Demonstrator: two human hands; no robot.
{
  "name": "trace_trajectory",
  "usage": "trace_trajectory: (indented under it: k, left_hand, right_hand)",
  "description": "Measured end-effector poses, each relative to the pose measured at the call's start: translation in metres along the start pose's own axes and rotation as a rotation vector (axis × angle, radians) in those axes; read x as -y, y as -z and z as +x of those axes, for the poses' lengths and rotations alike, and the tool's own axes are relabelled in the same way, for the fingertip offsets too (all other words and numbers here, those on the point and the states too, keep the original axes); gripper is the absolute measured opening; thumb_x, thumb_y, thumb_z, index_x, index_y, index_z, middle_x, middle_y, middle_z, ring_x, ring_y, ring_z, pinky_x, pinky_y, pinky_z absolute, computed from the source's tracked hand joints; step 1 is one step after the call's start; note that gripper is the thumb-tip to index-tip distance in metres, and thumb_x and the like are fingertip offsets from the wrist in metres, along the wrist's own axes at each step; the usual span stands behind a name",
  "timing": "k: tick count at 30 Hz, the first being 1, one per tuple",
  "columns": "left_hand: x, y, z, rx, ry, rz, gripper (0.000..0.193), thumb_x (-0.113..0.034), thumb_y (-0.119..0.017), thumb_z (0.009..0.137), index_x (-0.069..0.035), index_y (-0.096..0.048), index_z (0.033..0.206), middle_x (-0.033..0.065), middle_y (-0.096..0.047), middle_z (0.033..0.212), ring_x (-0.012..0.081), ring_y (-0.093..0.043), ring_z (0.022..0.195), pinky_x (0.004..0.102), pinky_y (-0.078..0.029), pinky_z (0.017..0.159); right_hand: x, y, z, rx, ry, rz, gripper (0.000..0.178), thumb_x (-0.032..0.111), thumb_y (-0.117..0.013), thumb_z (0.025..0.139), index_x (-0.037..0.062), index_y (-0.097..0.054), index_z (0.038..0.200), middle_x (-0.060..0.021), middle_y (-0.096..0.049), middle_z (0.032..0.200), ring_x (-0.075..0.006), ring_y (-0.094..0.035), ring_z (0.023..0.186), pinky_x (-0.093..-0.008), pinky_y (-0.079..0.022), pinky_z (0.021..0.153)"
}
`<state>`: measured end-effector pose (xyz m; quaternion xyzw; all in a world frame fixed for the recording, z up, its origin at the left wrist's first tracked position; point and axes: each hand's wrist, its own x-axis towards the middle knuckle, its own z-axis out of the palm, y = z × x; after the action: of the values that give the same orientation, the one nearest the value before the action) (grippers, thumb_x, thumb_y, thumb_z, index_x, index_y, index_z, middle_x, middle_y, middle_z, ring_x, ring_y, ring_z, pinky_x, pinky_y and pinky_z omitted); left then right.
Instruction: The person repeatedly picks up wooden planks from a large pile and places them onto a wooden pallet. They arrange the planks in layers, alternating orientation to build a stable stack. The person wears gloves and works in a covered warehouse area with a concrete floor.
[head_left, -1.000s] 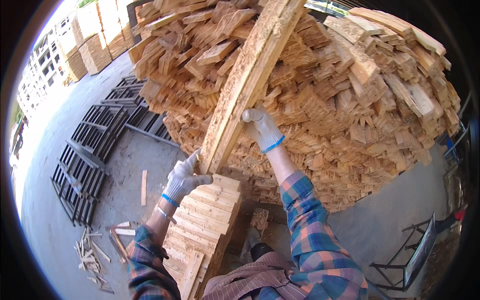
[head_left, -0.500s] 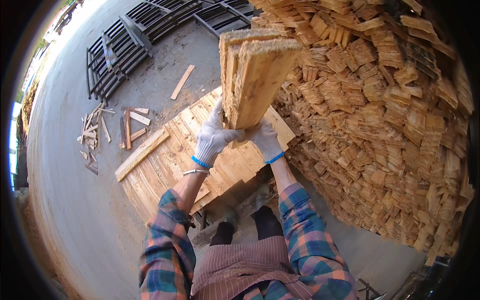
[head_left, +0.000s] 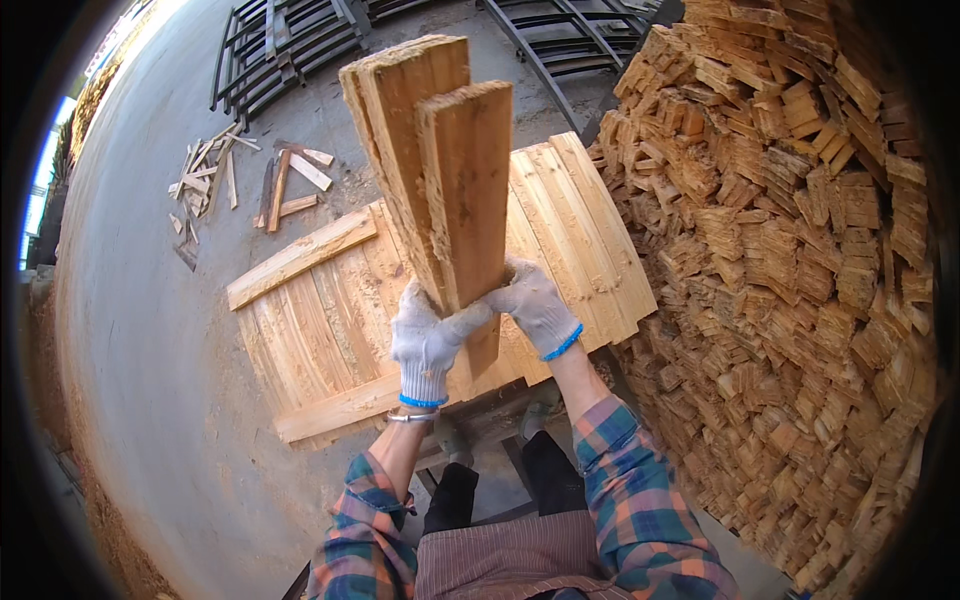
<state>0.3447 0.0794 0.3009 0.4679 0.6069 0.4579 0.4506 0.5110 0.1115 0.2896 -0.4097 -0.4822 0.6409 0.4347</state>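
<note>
A bundle of several wooden boards stands upright between my two gloved hands, its rough sawn ends uppermost. One board at the right of the bundle sits lower than the rest. My left hand, in a white knit glove with a blue cuff, grips the lower left side, thumb across the front. On the lower right side, my right hand is closed round the boards; its far fingers are hidden behind them. Beneath is a table-like surface of planks, strewn with sawdust. Whether the bundle's lower end touches it I cannot tell.
A tall stack of short boards rises close on the right. Loose strips lie along the plank surface's edge. Wood scraps are scattered on the concrete floor at left. Black metal frames lie at the back.
The boards have turned and shifted left in view, and the right-hand board now sits lower against the others. My view has swung rightward, showing more of the plank surface. Both hands keep their grip.
</note>
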Motion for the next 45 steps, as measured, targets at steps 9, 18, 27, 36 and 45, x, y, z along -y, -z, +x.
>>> trace_trajectory:
  k: [9,18,27,36,45]
  left_hand:
    - [0.149,0.173,0.01,-0.093,0.075,0.584,0.104,-0.057,-0.084,0.067,-0.002,-0.041,0.144,0.0218,-0.072,0.1,0.0301,-0.072,0.082,0.0391,-0.057,0.071]
    - [0.209,0.186,-0.006,-0.116,0.265,0.433,0.083,-0.054,-0.07,0.084,-0.014,-0.04,0.15,0.0239,-0.069,0.113,0.0305,-0.069,0.098,0.0421,-0.052,0.08]
    - [0.228,0.184,-0.002,-0.196,0.192,1.098,0.09,-0.046,-0.076,0.082,-0.008,-0.033,0.152,0.0257,-0.053,0.133,0.039,-0.062,0.101,0.0403,-0.052,0.088]
    - [0.234,0.142,-0.003,-0.167,0.285,1.505,0.083,-0.052,-0.063,0.091,-0.009,-0.03,0.154,0.0229,-0.054,0.123,0.0332,-0.058,0.1,0.037,-0.051,0.086]
    - [0.264,0.172,-0.009,-0.229,0.027,1.429,0.085,-0.048,-0.068,0.089,-0.011,-0.029,0.155,0.0235,-0.048,0.139,0.0385,-0.053,0.117,0.0377,-0.045,0.1]
  right_hand:
    - [-0.196,-0.201,0.076,-0.099,-0.382,0.483,0.093,0.025,-0.083,0.079,-0.0107,-0.03,0.146,-0.0098,-0.068,0.106,-0.0155,-0.064,0.09,-0.0279,-0.052,0.076]
    - [-0.223,-0.2,0.074,-0.167,-0.395,0.269,0.082,0.016,-0.083,0.071,-0.0047,-0.042,0.139,-0.0126,-0.068,0.106,-0.0194,-0.064,0.092,-0.0297,-0.052,0.081]
    - [-0.195,-0.037,-0.171,-0.914,-0.207,0.428,0.065,0.009,-0.069,0.075,-0.0014,-0.045,0.134,-0.0096,-0.066,0.083,-0.0182,-0.066,0.077,-0.0308,-0.056,0.076]
    - [-0.307,0.044,-0.191,-1.51,-0.133,0.692,0.022,-0.003,-0.061,0.075,-0.0003,-0.065,0.097,-0.0085,-0.068,0.088,-0.0216,-0.066,0.081,-0.0313,-0.055,0.078]
    - [-0.307,0.046,-0.189,-1.356,-0.203,0.701,0.017,-0.004,-0.065,0.071,-0.009,-0.069,0.087,-0.0169,-0.072,0.089,-0.0287,-0.07,0.082,-0.039,-0.058,0.081]
